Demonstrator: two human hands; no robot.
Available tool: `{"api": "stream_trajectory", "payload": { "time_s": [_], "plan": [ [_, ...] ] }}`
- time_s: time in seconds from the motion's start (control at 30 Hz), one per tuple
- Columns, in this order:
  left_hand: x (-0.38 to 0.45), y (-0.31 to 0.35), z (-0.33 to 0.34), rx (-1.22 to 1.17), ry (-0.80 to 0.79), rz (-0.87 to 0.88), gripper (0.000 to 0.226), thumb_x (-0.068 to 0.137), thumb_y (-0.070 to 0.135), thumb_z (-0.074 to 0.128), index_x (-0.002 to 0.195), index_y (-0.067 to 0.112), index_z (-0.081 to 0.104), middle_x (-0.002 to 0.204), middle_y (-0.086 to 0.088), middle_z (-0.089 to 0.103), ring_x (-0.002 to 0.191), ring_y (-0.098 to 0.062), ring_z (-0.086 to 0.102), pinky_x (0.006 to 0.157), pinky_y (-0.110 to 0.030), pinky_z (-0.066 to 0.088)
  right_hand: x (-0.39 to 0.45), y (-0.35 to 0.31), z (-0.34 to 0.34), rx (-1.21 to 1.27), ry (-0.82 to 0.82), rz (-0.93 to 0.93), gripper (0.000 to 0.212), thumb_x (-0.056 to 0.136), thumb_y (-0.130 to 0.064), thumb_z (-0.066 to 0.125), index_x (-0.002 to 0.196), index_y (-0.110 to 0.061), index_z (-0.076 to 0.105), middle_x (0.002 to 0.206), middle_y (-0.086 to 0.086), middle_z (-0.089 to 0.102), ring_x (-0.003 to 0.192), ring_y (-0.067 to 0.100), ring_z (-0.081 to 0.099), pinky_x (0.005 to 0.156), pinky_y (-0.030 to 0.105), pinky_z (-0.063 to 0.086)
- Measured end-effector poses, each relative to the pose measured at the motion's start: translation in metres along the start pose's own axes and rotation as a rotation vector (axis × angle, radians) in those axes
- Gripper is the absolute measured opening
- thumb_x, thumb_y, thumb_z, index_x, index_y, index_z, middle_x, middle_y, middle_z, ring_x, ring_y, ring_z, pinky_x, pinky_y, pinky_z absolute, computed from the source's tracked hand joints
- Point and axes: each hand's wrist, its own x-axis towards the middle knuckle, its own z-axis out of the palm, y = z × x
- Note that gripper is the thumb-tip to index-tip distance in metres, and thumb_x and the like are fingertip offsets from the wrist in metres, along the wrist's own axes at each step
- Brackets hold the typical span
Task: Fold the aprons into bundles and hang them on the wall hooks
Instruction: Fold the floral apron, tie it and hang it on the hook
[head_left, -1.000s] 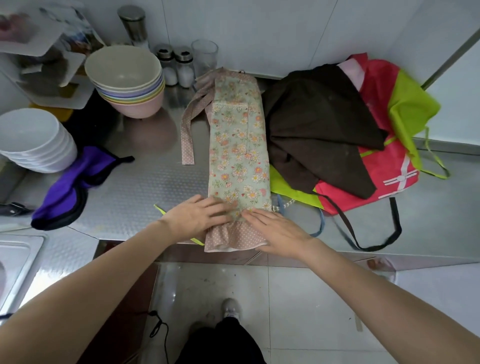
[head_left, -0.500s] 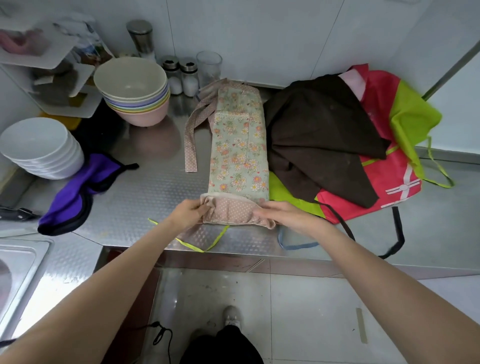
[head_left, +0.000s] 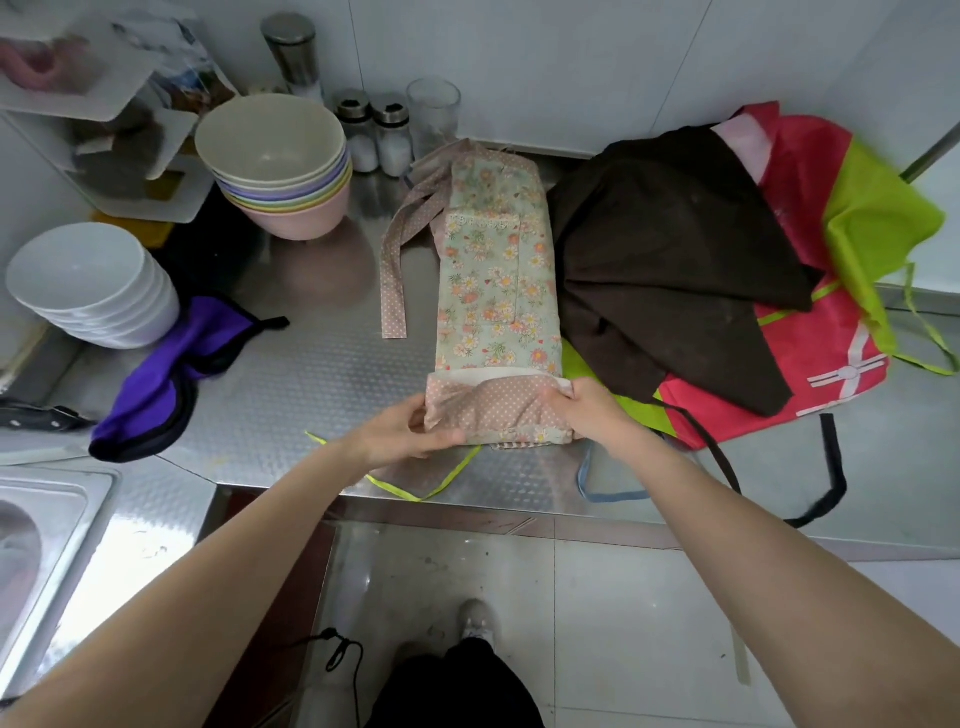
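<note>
Mid-roll on the floral apron (head_left: 493, 270). It lies as a long narrow strip on the steel desk (head_left: 311, 374), running away from me, with the near end already turned over into a short roll showing the pink dotted hem (head_left: 493, 410).

Left grip (head_left: 410, 434): clamped on the left end of the roll, thumb under, fingers curled over the top. Right grip (head_left: 592, 410): clamped on the right end, thumb pinching the roll's edge.

The pink dotted tie strap (head_left: 397, 260) trails loose on the desk beyond my left grip, beside the strip. Beyond my right grip sits the unfolded pile: brown apron (head_left: 665, 260) over a red apron (head_left: 831, 332) and a lime green apron (head_left: 872, 228). A purple apron (head_left: 161, 384) lies well off to the left of my left grip.

Judgement: early in the task, first bundle only started, nothing hung, hooks not in view. Next move calls for rolling forward evenly with both ends level, keeping tension so the roll doesn't cone, then using the tie strap to bind it.
</note>
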Motion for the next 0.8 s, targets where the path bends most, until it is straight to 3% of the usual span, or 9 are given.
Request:
{"api": "stream_trajectory", "payload": {
  "time_s": [0.13, 0.2, 0.33, 0.5, 0.57, 0.63, 0.7, 0.73, 0.8],
  "plan": [
    [0.014, 0.008, -0.004, 0.084, 0.109, 0.0, 0.008, 0.091, 0.021, 0.058, 0.09, 0.013, 0.056, 0.073, -0.001, 0.057, 0.048, 0.003, 0.056, 0.054, -0.014, 0.051, 0.003, -0.002, 0.0, 0.021, 0.017, 0.08, 0.037, 0.097, -0.037, 0.043, 0.073, -0.009, 0.042, 0.075, 0.012, 0.038, 0.073, 0.023, 0.041, 0.066, 0.03, 0.026],
    [0.025, 0.011, -0.005, 0.196, 0.24, -0.039, 0.031, 0.094, 0.028, 0.053, 0.068, 0.011, 0.053, 0.062, -0.005, 0.054, 0.036, -0.003, 0.053, 0.042, -0.016, 0.048, 0.001, -0.007, 0.001, -0.052, 0.036, 0.088, 0.044, 0.099, -0.036, 0.04, 0.064, -0.008, 0.041, 0.068, 0.011, 0.043, 0.076, 0.026, 0.047, 0.064, 0.03, 0.028],
    [0.041, 0.024, 0.005, 0.589, 0.274, -0.136, 0.042, 0.098, 0.039, 0.04, 0.069, 0.01, 0.05, 0.059, -0.002, 0.054, 0.044, -0.012, 0.051, 0.04, -0.014, 0.04, -0.004, -0.02, 0.01, -0.36, 0.098, 0.037, 0.048, 0.101, -0.038, 0.031, 0.103, -0.001, 0.061, 0.109, 0.023, 0.061, 0.106, 0.036, 0.057, 0.074, 0.034, 0.041],
    [0.051, 0.023, 0.01, 0.737, 0.368, -0.319, 0.052, 0.094, 0.048, 0.042, 0.102, -0.001, 0.059, 0.086, -0.013, 0.062, 0.075, -0.031, 0.064, 0.067, -0.034, 0.051, 0.0, -0.025, 0.015, -0.441, 0.092, 0.109, 0.043, 0.101, -0.036, 0.032, 0.118, -0.006, 0.057, 0.124, 0.017, 0.058, 0.114, 0.033, 0.055, 0.083, 0.034, 0.045],
    [0.046, 0.02, 0.007, 0.892, 0.635, -0.106, 0.05, 0.094, 0.049, 0.042, 0.099, 0.002, 0.057, 0.089, -0.013, 0.063, 0.082, -0.034, 0.063, 0.064, -0.036, 0.049, 0.005, -0.028, 0.013, -0.434, 0.055, 0.135, 0.041, 0.102, -0.034, 0.033, 0.119, -0.005, 0.056, 0.125, 0.016, 0.057, 0.115, 0.032, 0.055, 0.084, 0.034, 0.044],
    [0.04, 0.021, 0.004, 1.04, 0.834, 0.474, 0.035, 0.091, 0.04, 0.042, 0.093, 0.006, 0.05, 0.083, -0.013, 0.06, 0.072, -0.033, 0.061, 0.056, -0.035, 0.048, 0.01, -0.029, 0.012, -0.421, 0.04, 0.156, 0.041, 0.102, -0.033, 0.033, 0.119, -0.005, 0.056, 0.125, 0.015, 0.057, 0.115, 0.031, 0.055, 0.083, 0.033, 0.044],
    [0.038, 0.017, 0.011, 1.217, 0.614, 0.948, 0.029, 0.086, 0.036, 0.042, 0.098, 0.011, 0.051, 0.089, -0.012, 0.061, 0.074, -0.03, 0.06, 0.064, -0.035, 0.049, 0.015, -0.029, 0.011, -0.394, 0.019, 0.171, 0.041, 0.102, -0.033, 0.032, 0.116, -0.004, 0.057, 0.123, 0.015, 0.059, 0.112, 0.031, 0.056, 0.077, 0.031, 0.041],
    [0.039, 0.01, 0.017, 1.312, 0.39, 0.981, 0.036, 0.087, 0.04, 0.041, 0.109, 0.015, 0.053, 0.103, -0.011, 0.061, 0.087, -0.03, 0.061, 0.077, -0.036, 0.049, 0.016, -0.028, 0.01, -0.362, 0.011, 0.18, 0.044, 0.101, -0.036, 0.032, 0.115, -0.004, 0.058, 0.121, 0.015, 0.06, 0.111, 0.031, 0.056, 0.075, 0.03, 0.039],
    [0.04, 0.002, 0.029, 1.416, 0.034, 0.661, 0.056, 0.092, 0.049, 0.033, 0.143, 0.025, 0.031, 0.146, -0.003, 0.037, 0.132, -0.025, 0.037, 0.11, -0.038, 0.032, 0.016, -0.025, 0.009, -0.266, 0.011, 0.204, 0.049, 0.099, -0.043, 0.036, 0.111, -0.002, 0.059, 0.117, 0.017, 0.061, 0.108, 0.033, 0.057, 0.073, 0.03, 0.037]
  ]
}}
